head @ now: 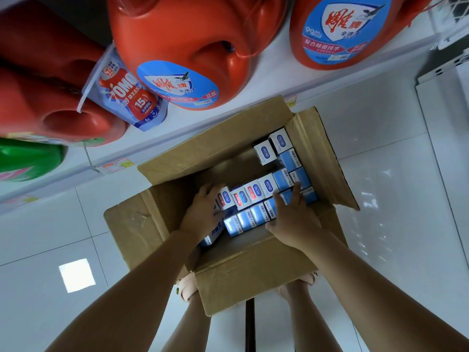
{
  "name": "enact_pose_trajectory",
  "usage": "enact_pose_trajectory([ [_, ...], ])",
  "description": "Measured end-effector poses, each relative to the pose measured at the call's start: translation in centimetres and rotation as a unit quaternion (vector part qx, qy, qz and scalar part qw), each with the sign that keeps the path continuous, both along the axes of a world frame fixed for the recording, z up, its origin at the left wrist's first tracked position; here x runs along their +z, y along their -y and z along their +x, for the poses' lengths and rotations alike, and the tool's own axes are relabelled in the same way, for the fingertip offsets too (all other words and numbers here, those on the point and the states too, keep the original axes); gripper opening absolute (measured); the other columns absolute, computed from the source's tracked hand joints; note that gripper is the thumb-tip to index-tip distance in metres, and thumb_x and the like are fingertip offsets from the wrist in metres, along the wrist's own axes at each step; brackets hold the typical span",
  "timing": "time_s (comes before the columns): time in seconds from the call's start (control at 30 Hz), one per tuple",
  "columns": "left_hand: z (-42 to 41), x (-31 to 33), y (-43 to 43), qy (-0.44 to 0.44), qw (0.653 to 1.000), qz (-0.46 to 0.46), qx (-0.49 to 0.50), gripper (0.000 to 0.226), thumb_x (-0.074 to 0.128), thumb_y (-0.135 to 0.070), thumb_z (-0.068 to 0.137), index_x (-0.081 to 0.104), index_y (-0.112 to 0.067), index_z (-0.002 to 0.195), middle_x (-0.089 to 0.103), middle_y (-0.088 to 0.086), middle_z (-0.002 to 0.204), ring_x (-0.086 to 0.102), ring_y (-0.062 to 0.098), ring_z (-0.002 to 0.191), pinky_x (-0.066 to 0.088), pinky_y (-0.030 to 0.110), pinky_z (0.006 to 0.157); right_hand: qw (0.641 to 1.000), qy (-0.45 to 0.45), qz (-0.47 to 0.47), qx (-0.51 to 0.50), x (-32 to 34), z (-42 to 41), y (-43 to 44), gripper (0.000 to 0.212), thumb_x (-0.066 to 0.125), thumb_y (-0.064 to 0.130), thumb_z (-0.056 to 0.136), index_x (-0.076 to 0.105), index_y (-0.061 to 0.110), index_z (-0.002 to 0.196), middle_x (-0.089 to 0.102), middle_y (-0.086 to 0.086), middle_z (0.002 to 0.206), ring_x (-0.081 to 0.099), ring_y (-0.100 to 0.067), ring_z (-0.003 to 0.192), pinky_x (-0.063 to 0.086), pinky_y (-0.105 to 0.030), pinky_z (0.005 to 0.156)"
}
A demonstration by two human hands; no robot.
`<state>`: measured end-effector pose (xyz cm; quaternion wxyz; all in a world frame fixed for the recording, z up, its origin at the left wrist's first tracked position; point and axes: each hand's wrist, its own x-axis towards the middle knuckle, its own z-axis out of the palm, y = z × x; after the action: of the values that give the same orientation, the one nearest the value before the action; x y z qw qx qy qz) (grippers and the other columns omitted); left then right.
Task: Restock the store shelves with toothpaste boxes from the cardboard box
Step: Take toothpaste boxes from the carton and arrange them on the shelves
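**Item: stock pick, aisle floor**

1. Red detergent jugs (50,97) and a refill pouch (127,97) sit on the shelf (266,80). They are not part of this job.
2. Cardboard box (253,270) stands on the tiled floor (406,199) just below the shelf edge. Its flaps are folded out, probably to keep the opening clear for both arms.
3. Left hand (203,209) is inside the box. Its fingers are loosely bent and rest against the left end of the nearest cluster.
4. Toothpaste boxes (253,196) stand on end, packed in rows (white-ended ones in the middle, blue ones around them). The far-left part of the box looks bare. The near cluster lies directly between the two hands.
5. Right hand (294,217) has straight fingers pressed flat to the cluster's right side, with the thumb spread along the near edge.

Judgement: the hands bracket several boxes, likely to squeeze them and lift them together rather than singly. Nothing is raised yet.
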<state>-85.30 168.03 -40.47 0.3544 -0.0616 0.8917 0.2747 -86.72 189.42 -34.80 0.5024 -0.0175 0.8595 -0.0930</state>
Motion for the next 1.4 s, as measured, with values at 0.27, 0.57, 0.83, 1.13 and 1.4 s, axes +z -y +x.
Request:
enact_pose_trajectory([
  [0.27, -1.2, -0.8, -0.8, 0.025, 0.992, -0.117, -0.035, 0.076, 0.076, -0.031, 0.076, 0.034, -0.020, 0.139, 0.038, 0.007, 0.140, 0.044, 0.027, 0.124, 0.047, 0.041, 0.097, 1.000, -0.004, -0.002, 0.001, 0.2, 0.0, -0.1, 0.077, 0.046, 0.043, 0.096, -0.005, 0.025, 0.152, -0.025, -0.022, 0.153, 0.000, -0.038, 0.145, 0.028, -0.043, 0.112],
  [0.57, -2.3, 3.6, 0.1, -0.055, 0.991, -0.091, 0.076, 0.055, 0.076, -0.017, 0.076, 0.048, -0.013, 0.124, 0.060, 0.009, 0.118, 0.056, 0.026, 0.109, 0.048, 0.035, 0.087, 0.999, -0.010, -0.032, -0.036, 1.8, -0.1, -0.4, 0.066, 0.047, 0.040, 0.096, 0.014, 0.023, 0.151, -0.005, -0.014, 0.159, 0.021, -0.032, 0.142, 0.043, -0.036, 0.101],
  [0.83, -2.8, 19.4, 1.5, -0.073, 0.982, -0.067, 0.159, 0.056, 0.081, -0.023, 0.073, 0.053, -0.021, 0.121, 0.063, -0.001, 0.100, 0.058, 0.014, 0.086, 0.042, 0.012, 0.063, 0.796, 0.111, -0.218, -0.554, 8.9, -0.8, 0.6, 0.058, 0.062, 0.045, 0.086, 0.046, 0.016, 0.134, 0.053, -0.010, 0.128, 0.056, -0.024, 0.112, 0.048, -0.038, 0.095],
  [1.13, -3.7, 35.6, 4.0, -0.036, 0.938, 0.206, 0.275, 0.049, 0.086, -0.006, 0.063, 0.064, -0.012, 0.106, 0.073, 0.002, 0.101, 0.068, 0.013, 0.091, 0.056, 0.023, 0.073, 0.591, 0.246, -0.384, -0.665, 21.2, -4.1, 1.0, 0.047, 0.058, 0.051, 0.082, 0.059, 0.016, 0.113, 0.062, -0.014, 0.119, 0.060, -0.034, 0.107, 0.049, -0.050, 0.092],
  [1.4, -4.5, 46.8, 4.0, -0.034, 0.889, 0.357, 0.286, 0.060, 0.087, -0.018, 0.061, 0.060, -0.017, 0.115, 0.068, 0.003, 0.117, 0.064, 0.020, 0.108, 0.056, 0.028, 0.081, 0.633, 0.232, -0.442, -0.592, 34.2, -6.7, -2.0, 0.069, 0.082, 0.029, 0.062, 0.056, 0.006, 0.122, 0.070, -0.017, 0.107, 0.069, -0.033, 0.093, 0.058, -0.044, 0.071],
])
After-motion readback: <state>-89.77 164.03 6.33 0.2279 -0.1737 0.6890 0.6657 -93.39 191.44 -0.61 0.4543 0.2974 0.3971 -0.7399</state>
